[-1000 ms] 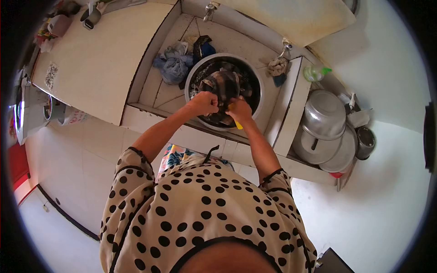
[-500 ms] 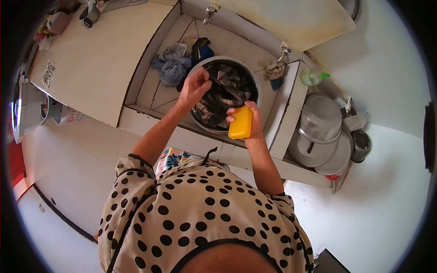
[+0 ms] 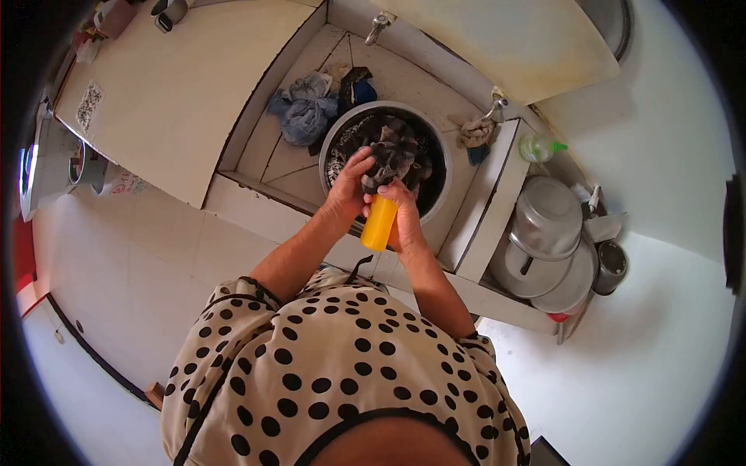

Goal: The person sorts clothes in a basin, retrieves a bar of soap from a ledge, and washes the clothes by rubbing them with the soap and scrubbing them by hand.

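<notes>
My right hand (image 3: 401, 211) is closed around a smooth yellow oblong block (image 3: 378, 224) that looks like a bar of laundry soap. Its near end points toward me. My left hand (image 3: 347, 186) grips a dark checked cloth (image 3: 391, 155), bunched up right beside the far end of the block. Both hands are close together over the near rim of a round metal basin (image 3: 440, 200). More dark patterned cloth (image 3: 336, 163) lies inside that basin. The fingertips of both hands are partly hidden by the cloth.
The basin stands in a tiled sink (image 3: 291, 165) with two taps (image 3: 379, 27). A blue-grey cloth bundle (image 3: 305, 116) lies left of it. On the right are a green-capped bottle (image 3: 538, 148), a metal pot (image 3: 549, 217) and lids (image 3: 563, 291). A worktop (image 3: 171, 101) extends left.
My left hand has come down and toward me and now grips the checked cloth, which is gathered up. The yellow block has moved left and turned narrower to view. The camera view has shifted slightly.
</notes>
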{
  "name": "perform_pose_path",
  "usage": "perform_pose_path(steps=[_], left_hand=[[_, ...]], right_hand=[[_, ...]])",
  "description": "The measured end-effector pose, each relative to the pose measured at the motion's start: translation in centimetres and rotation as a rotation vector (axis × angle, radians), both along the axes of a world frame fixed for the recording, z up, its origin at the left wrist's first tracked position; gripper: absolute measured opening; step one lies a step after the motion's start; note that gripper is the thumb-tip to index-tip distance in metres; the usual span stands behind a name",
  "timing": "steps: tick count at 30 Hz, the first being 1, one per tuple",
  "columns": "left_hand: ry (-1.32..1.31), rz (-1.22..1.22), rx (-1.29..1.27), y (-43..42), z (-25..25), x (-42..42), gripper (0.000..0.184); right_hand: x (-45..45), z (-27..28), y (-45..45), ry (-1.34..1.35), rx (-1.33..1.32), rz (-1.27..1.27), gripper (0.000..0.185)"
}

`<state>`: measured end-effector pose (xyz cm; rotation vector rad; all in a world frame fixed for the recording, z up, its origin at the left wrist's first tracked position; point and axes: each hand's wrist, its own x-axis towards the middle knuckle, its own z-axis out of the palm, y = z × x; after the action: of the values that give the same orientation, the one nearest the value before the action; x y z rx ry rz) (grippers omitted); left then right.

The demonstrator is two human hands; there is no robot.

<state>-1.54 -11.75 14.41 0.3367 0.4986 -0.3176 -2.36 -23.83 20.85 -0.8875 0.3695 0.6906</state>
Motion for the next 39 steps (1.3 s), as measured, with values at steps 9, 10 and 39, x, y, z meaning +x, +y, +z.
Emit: perform_pose_path(steps=[9, 10, 39], left_hand=[[-0.207, 0.078, 0.100, 1.8, -0.6, 3.0, 0.051], [-0.220, 0.084, 0.052, 1.8, -0.7, 3.0, 0.049], [-0.156, 0.048, -0.386, -0.5, 1.1, -0.4, 0.095]], right_hand=[[-0.6, -0.9, -0.6, -0.586, -0.580, 0.362, 0.022], [-0.4, -0.3, -0.9, -0.744, -0.722, 0.471, 0.024], [5.3, -2.2, 2.7, -1.515, -1.538, 0.507, 0.044]])
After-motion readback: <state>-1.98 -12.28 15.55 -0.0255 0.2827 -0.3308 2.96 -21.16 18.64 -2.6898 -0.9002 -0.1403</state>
